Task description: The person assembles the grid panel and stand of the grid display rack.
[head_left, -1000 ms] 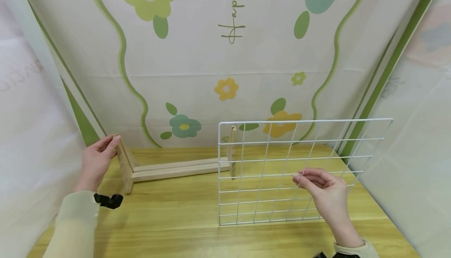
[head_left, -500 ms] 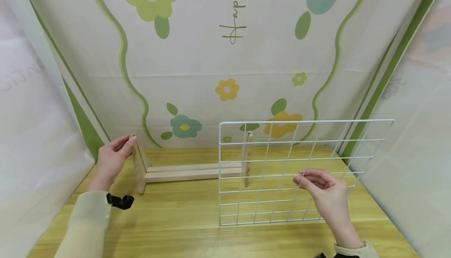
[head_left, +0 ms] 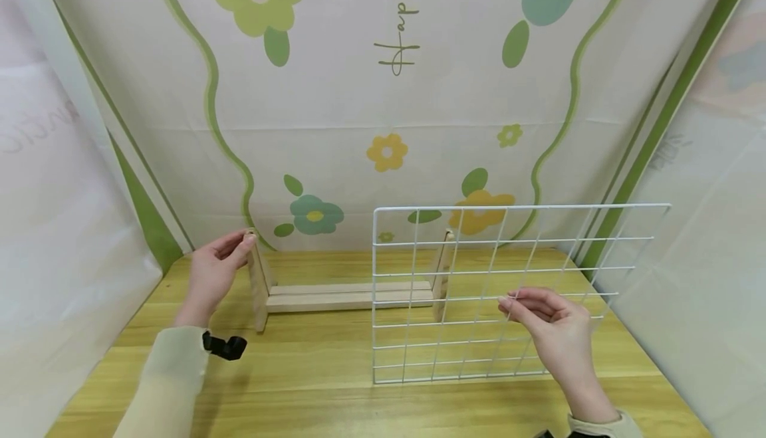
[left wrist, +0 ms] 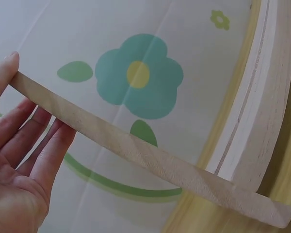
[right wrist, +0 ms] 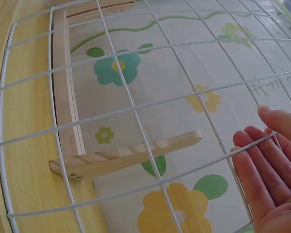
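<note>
A pale wooden frame [head_left: 350, 297] stands on the table, with an upright at each end joined by a grooved bar. The left hand [head_left: 217, 273] pinches the top of its left upright [head_left: 258, 288]; the left wrist view shows thumb and fingers on either side of that upright's end [left wrist: 111, 138]. The right hand [head_left: 553, 338] holds a white wire grid [head_left: 455, 272] by its middle wires, upright, in front of the frame's right end. Through the grid, the right wrist view shows the frame's right upright [right wrist: 131, 155], with two small dark spots near its base.
The wood-grain table [head_left: 311, 371] reaches back to a white cloth [head_left: 335, 106] printed with flowers. More cloth hangs at the left [head_left: 66, 212] and right [head_left: 706, 225] sides.
The left hand has moved the wooden frame to the right, its right upright now further behind the grid, and the bar lies more level in view. The right hand and grid have hardly moved.
</note>
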Demonstrator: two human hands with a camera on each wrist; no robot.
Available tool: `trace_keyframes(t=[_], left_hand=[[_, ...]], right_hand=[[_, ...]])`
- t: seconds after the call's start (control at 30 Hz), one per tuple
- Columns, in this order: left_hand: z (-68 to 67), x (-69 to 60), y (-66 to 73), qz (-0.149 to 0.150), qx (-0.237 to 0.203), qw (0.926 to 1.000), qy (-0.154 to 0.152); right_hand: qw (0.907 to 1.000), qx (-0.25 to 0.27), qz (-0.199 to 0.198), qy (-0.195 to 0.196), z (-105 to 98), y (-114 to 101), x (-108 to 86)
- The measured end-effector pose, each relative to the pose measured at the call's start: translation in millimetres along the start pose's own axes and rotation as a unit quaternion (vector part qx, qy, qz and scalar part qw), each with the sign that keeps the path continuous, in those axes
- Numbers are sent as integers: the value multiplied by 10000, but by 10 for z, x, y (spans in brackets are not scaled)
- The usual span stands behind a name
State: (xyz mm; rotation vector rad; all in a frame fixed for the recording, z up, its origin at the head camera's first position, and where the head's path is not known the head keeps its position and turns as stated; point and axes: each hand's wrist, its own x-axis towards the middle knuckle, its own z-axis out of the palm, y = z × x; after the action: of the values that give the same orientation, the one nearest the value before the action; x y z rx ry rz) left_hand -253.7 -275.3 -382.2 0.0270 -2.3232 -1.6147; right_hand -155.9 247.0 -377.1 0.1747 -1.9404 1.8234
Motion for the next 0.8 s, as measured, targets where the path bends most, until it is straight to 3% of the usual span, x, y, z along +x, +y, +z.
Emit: trace_keyframes(t=[0.8], left_hand=[[332,-82,17,43,-464,9987,-183]], right_hand=[[10000,32,-22,16,3,20,0]])
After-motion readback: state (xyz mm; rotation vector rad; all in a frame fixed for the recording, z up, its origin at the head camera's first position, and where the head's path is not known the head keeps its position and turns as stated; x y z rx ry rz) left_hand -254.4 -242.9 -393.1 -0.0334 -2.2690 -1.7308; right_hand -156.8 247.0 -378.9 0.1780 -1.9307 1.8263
